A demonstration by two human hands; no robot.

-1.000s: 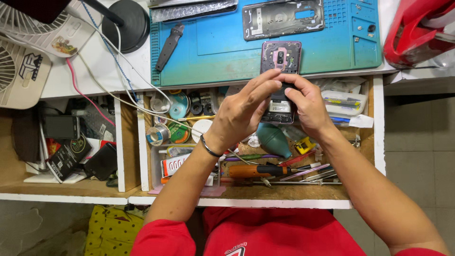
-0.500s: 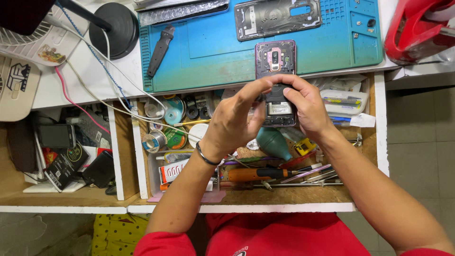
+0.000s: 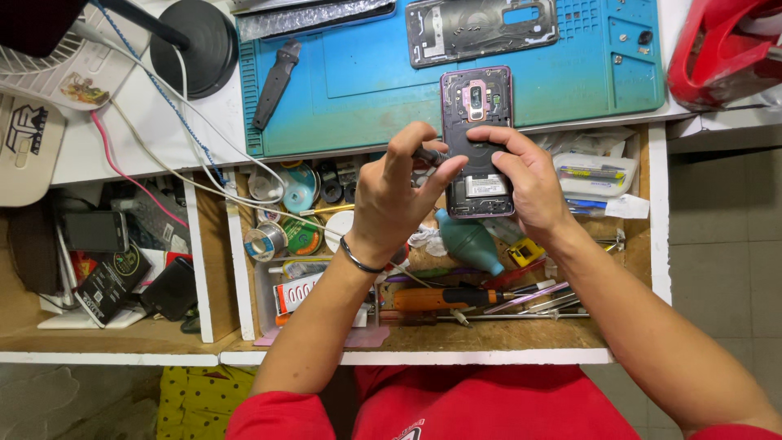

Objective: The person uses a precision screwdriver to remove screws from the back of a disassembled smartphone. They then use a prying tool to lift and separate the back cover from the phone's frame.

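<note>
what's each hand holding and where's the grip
Right hand grips the opened phone around its lower half; left hand pinches a small dark tool by its handle.

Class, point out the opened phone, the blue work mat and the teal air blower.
opened phone (image 3: 476, 98), head view, on its camera end.
blue work mat (image 3: 358, 81), head view, bare middle.
teal air blower (image 3: 466, 238), head view, on its bulb.

Left hand (image 3: 395, 195) has drawn off the opened phone (image 3: 479, 138) toward the left; earlier its fingers lay across the phone's middle, now only the slim tool at its fingertips meets the phone's left edge. More of the phone's inside is exposed. Right hand (image 3: 525, 179) thumb has spread over the lower half
</note>
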